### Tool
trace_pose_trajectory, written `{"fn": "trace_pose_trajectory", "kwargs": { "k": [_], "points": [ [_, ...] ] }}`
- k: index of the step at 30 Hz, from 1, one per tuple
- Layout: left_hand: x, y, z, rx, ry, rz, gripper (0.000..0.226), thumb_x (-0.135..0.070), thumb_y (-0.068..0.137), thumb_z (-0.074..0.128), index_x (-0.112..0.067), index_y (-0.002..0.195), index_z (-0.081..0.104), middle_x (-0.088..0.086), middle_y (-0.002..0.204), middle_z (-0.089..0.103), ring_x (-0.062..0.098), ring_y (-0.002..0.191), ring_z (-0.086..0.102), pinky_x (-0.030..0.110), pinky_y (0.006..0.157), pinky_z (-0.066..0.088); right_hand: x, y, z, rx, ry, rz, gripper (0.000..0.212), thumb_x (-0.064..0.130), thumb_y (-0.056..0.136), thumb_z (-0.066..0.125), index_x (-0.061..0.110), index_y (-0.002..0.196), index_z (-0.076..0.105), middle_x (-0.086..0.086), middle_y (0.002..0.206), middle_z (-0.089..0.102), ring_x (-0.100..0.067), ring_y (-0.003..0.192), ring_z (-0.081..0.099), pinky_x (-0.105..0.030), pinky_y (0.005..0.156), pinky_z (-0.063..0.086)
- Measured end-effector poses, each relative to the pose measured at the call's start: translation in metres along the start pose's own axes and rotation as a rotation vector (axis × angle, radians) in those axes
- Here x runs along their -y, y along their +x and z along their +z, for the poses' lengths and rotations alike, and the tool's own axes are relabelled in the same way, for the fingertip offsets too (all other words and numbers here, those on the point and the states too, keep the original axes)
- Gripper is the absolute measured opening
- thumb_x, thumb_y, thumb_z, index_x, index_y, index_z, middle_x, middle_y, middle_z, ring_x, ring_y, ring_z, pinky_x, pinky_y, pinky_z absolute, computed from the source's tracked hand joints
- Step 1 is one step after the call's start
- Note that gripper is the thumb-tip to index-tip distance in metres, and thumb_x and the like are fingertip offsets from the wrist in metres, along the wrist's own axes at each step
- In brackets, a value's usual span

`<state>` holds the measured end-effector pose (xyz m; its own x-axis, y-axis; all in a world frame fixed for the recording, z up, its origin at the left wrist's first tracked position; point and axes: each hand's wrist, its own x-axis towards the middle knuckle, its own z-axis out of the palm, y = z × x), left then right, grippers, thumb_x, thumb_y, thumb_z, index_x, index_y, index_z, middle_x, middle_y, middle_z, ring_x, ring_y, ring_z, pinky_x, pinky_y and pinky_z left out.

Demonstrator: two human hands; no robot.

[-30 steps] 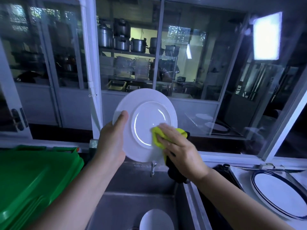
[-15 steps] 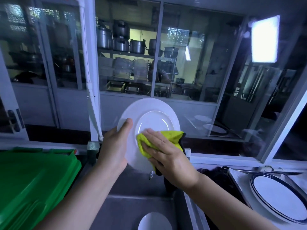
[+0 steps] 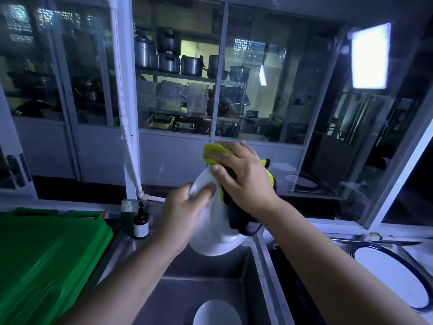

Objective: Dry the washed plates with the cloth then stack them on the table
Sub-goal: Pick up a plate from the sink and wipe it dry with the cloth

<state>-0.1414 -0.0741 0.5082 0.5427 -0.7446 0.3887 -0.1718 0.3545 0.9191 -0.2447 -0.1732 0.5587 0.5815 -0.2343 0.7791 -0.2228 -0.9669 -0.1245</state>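
Observation:
Over the steel sink [image 3: 236, 275] I hold a white plate [image 3: 215, 240] nearly edge-on. My left hand [image 3: 185, 214] grips its left rim, thumb on the face. My right hand [image 3: 241, 177] grips a yellow-and-black cloth [image 3: 215, 153] wrapped over the plate's upper right rim; the cloth's dark tail hangs down over the plate. Much of the plate is hidden by both hands and the cloth. Another white plate [image 3: 215, 313] lies in the sink bottom. A white plate with a dark blue rim [image 3: 391, 277] lies on the steel table at the right.
A green plastic crate lid [image 3: 44, 266] fills the left. A small dark pump bottle [image 3: 141, 221] stands on the sink's back left corner. Glass windows and a white pipe [image 3: 124, 109] rise behind the sink.
The plate has turned from facing me to nearly edge-on and dropped lower over the sink. My right hand moved the cloth from the plate's centre to its upper rim.

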Motion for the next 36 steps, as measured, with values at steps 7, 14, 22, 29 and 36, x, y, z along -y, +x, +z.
{"fn": "trace_pose_trajectory", "kwargs": {
  "k": [7, 14, 22, 29, 36],
  "points": [
    [-0.006, -0.007, -0.013, -0.039, 0.008, 0.101, 0.045, -0.059, 0.069, 0.062, -0.014, 0.074, 0.066, -0.005, 0.06, 0.061, 0.01, 0.059, 0.052, 0.028, 0.059, 0.043, -0.013, -0.011, 0.008, -0.295, 0.484, 0.513, 0.017, 0.039, 0.089, 0.049, 0.034, 0.081, 0.064, -0.001, 0.08, 0.06, -0.01, 0.075, 0.052, -0.031, 0.073, 0.042],
    [-0.002, -0.01, -0.006, -0.184, -0.093, 0.258, 0.027, -0.054, 0.079, 0.061, -0.029, 0.077, 0.069, -0.013, 0.065, 0.065, 0.004, 0.063, 0.055, 0.023, 0.063, 0.047, -0.009, -0.032, 0.045, -0.538, 1.215, 1.083, 0.04, 0.051, 0.076, 0.06, 0.024, 0.105, 0.066, 0.003, 0.108, 0.069, -0.018, 0.103, 0.064, -0.044, 0.093, 0.051],
    [0.0, -0.005, -0.026, 0.16, -0.205, 0.082, 0.023, -0.041, 0.059, 0.064, -0.032, 0.078, 0.074, -0.008, 0.069, 0.07, 0.009, 0.064, 0.065, 0.017, 0.049, 0.046, -0.024, -0.042, 0.016, -0.644, 0.972, 1.104, 0.023, 0.043, 0.078, 0.069, 0.027, 0.061, 0.067, 0.01, 0.063, 0.061, -0.01, 0.062, 0.056, -0.019, 0.058, 0.046],
    [-0.02, 0.023, -0.032, 0.24, -0.023, -0.034, 0.036, -0.045, 0.07, 0.075, -0.012, 0.085, 0.074, 0.009, 0.091, 0.076, 0.024, 0.085, 0.072, 0.048, 0.085, 0.054, -0.015, -0.037, -0.005, -0.478, 0.768, 0.724, 0.016, 0.03, 0.091, 0.063, 0.023, 0.077, 0.067, -0.001, 0.07, 0.049, -0.009, 0.065, 0.043, -0.022, 0.058, 0.039],
    [-0.023, 0.015, -0.018, 0.203, 0.169, 0.042, 0.039, -0.049, 0.07, 0.069, -0.013, 0.084, 0.073, 0.011, 0.084, 0.075, 0.029, 0.081, 0.072, 0.047, 0.072, 0.056, -0.003, -0.011, -0.029, -0.148, 0.06, 0.253, 0.03, 0.041, 0.088, 0.055, 0.028, 0.112, 0.067, 0.005, 0.097, 0.058, -0.012, 0.087, 0.059, -0.029, 0.073, 0.046]
  ]
}}
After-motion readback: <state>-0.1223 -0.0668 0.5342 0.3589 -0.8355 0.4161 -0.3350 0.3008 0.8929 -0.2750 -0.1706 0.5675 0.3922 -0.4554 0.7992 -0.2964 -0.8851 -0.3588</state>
